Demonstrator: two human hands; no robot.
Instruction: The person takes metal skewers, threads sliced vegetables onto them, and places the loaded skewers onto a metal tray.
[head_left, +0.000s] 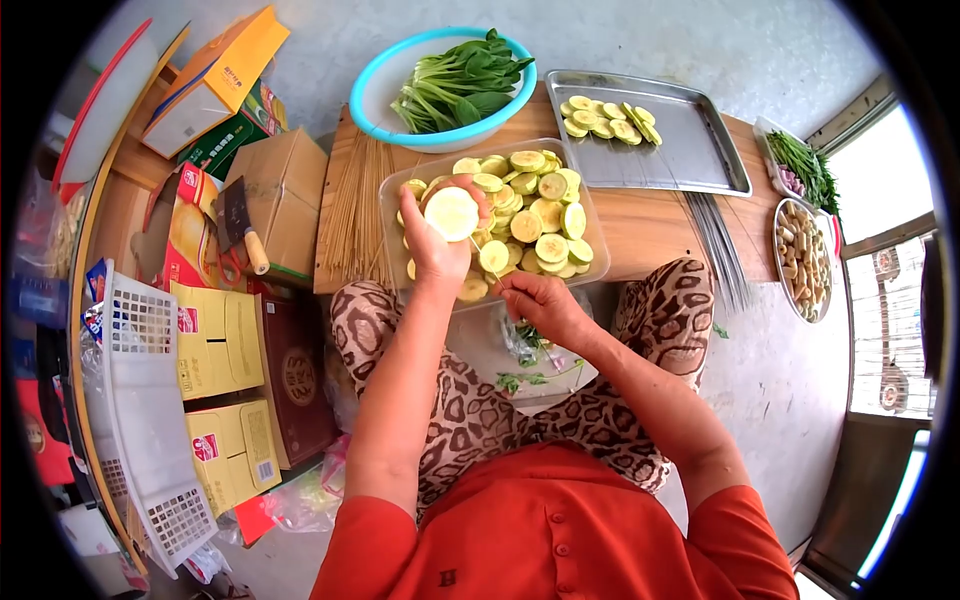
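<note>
My left hand [440, 240] holds a pale round zucchini slice [451, 214] above the left part of a clear plastic tub [598, 240] full of cut slices. Pinched in my right hand [540, 305], at the tub's front edge, is a thin skewer [484, 258] that points up and left toward the held slice. Another slice [494, 256] sits at the skewer, between my hands. Whether the tip has entered the held slice is too small to tell. Skewered slices [607, 121] rest on a metal tray [680, 165] at the back.
Bamboo skewers [357, 210] lie left of the tub, metal skewers [715, 245] to its right. A blue-rimmed basin [365, 105] of greens stands behind. Farther right are a bowl of cut pieces [803, 260] and chopped greens [803, 165]. A cleaver [236, 215] rests by boxes at left.
</note>
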